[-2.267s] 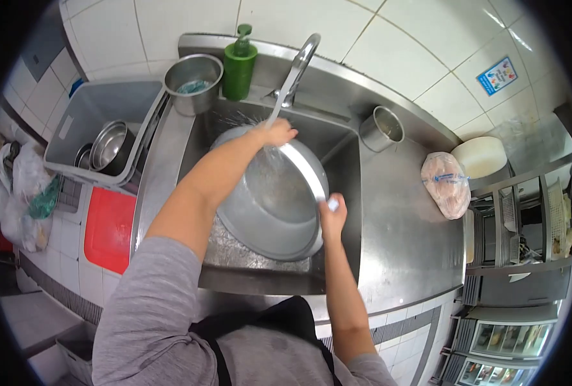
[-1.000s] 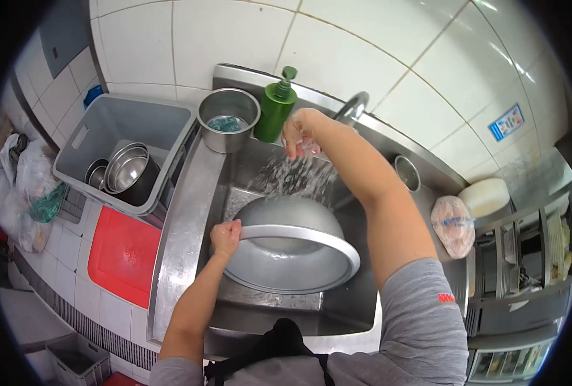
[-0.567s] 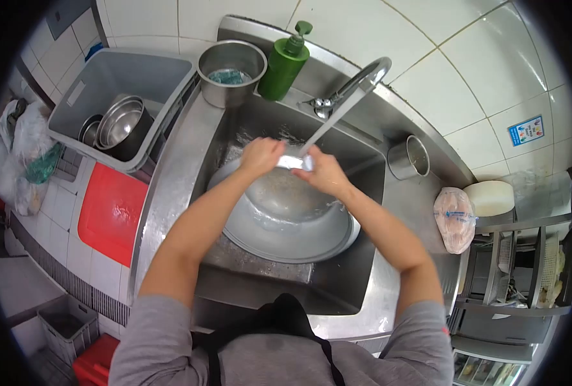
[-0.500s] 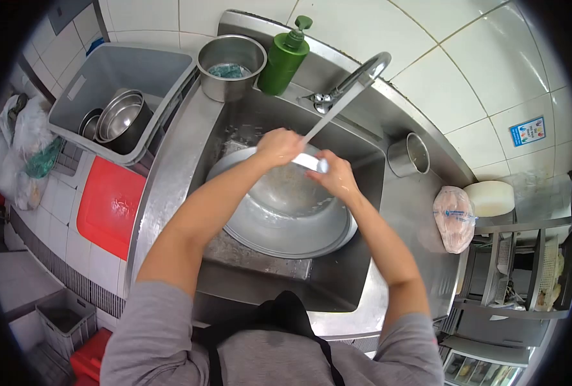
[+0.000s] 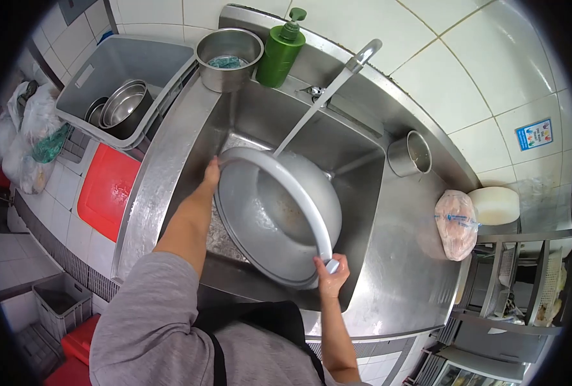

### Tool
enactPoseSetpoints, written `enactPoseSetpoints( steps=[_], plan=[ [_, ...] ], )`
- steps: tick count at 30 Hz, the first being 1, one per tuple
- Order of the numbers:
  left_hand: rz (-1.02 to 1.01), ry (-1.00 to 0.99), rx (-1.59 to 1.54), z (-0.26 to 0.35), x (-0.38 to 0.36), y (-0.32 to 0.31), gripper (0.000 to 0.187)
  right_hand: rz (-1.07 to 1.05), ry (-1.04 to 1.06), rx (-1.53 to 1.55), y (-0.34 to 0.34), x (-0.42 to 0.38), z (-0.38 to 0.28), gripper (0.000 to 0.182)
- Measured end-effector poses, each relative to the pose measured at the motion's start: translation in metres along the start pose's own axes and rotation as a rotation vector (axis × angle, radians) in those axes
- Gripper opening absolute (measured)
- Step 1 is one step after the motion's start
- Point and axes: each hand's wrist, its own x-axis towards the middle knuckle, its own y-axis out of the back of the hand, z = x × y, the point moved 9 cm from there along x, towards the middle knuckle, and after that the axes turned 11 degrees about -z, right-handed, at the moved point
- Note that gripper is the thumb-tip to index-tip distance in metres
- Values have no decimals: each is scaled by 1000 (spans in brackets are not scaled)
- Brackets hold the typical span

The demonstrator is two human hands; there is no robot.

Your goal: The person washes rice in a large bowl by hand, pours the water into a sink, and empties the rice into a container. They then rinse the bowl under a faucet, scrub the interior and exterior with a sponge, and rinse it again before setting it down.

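Note:
A large round grey metal basin (image 5: 254, 222) sits tilted in the sink (image 5: 357, 212), with a pale curved band (image 5: 292, 186) arching across it. My left hand (image 5: 212, 174) is closed on the basin's left edge, where the band meets it; some of its fingers are hidden behind. At the lower right, my right hand (image 5: 332, 276) grips the band's other end, thumb on the near side, with a white tip showing between thumb and fingers. From the tap (image 5: 366, 55), a stream of water (image 5: 312, 109) falls onto the basin's far side.
A steel pot (image 5: 228, 77) and a green pump bottle (image 5: 281, 56) stand behind the sink. A smaller steel pot (image 5: 409, 154) and a bagged pale item (image 5: 456, 225) lie to the right. Left are a grey tub (image 5: 128, 58) holding pots and a red lid (image 5: 109, 193).
My hands have moved apart from the basin's far side, left hand to its left edge, right hand down toward me. The basin has turned and tilted. Water keeps running.

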Motion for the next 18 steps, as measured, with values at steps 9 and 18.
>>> enactPoseSetpoints(
  steps=[9,18],
  plan=[
    [-36,-156,-45,142,-41,-24,41,-177,50,39,45,58,-87,23],
    [-107,-493,853,276,-142,-162,45,-589,158,-489,-108,145,-144,40]
  ],
)
